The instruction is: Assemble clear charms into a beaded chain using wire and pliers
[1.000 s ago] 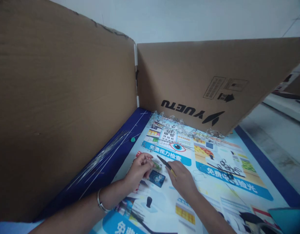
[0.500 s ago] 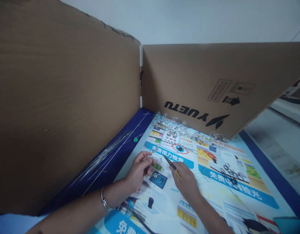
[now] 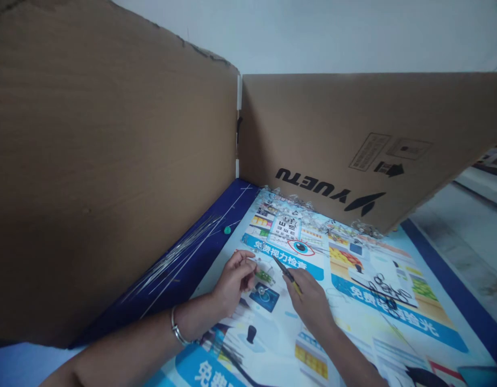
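My left hand (image 3: pixel 233 280) rests on a printed poster (image 3: pixel 353 322) with its fingers pinched on a small clear and green piece (image 3: pixel 263 276). A metal bracelet (image 3: pixel 176 328) sits on that wrist. My right hand (image 3: pixel 311 302) is closed round a thin dark tool with a yellow handle (image 3: pixel 286 273), whose tip points up and left, close to the small piece. Both hands are near the poster's left part.
Tall cardboard walls stand at the left (image 3: pixel 103 161) and at the back (image 3: pixel 353 145). A bundle of thin metal wires (image 3: pixel 179 255) and a small green bead (image 3: pixel 227 230) lie on the blue border. Clear small parts (image 3: pixel 297 201) line the back wall; black rings (image 3: pixel 383 287) lie at right.
The view has shifted slightly, so everything sits a little further right. My hands stay close together on the poster; the tool tip stays near the small piece.
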{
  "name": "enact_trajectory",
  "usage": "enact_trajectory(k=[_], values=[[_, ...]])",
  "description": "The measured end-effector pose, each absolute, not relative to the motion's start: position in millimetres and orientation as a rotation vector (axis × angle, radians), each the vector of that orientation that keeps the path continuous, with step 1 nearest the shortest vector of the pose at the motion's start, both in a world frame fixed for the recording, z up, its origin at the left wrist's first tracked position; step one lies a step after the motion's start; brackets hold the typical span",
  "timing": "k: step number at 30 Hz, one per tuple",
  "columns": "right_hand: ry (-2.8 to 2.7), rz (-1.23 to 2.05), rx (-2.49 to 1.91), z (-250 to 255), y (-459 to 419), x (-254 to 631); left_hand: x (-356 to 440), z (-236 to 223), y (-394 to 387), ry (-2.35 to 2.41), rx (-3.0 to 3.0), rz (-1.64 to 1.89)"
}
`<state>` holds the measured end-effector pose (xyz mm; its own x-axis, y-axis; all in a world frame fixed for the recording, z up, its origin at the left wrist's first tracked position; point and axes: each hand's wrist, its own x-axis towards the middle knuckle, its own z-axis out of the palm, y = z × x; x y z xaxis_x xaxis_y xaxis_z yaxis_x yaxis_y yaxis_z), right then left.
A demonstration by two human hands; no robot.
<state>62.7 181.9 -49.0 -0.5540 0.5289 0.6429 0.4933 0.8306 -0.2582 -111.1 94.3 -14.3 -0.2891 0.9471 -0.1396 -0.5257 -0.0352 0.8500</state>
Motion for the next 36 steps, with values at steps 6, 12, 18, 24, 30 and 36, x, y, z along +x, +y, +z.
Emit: enact_trajectory(k=[6,12,18,24,30,36], values=[[-2.277,0.04,-0.714,-49.3,182.4,62.7,-110.1,-15.6,94.7,1.023,0.59,1.56],[-2.304,0.028,-0.696,-52.4,183.7,64.0,-109.9,-19.9,95.4,0.981,0.606,1.542],[-2.34,-0.019,-0.687,-54.6,184.9,65.2,-109.6,-21.4,95.4,0.97,0.616,1.533],[-2.381,-0.119,-0.664,-50.6,184.5,65.9,-109.5,-21.1,95.3,0.977,0.622,1.52],[-2.386,-0.165,-0.646,-44.3,182.8,65.4,-109.7,-16.7,94.0,0.997,0.663,1.515],[-2.379,-0.129,-0.606,-40.4,181.4,64.3,-109.1,-16.4,92.7,0.995,0.699,1.497]])
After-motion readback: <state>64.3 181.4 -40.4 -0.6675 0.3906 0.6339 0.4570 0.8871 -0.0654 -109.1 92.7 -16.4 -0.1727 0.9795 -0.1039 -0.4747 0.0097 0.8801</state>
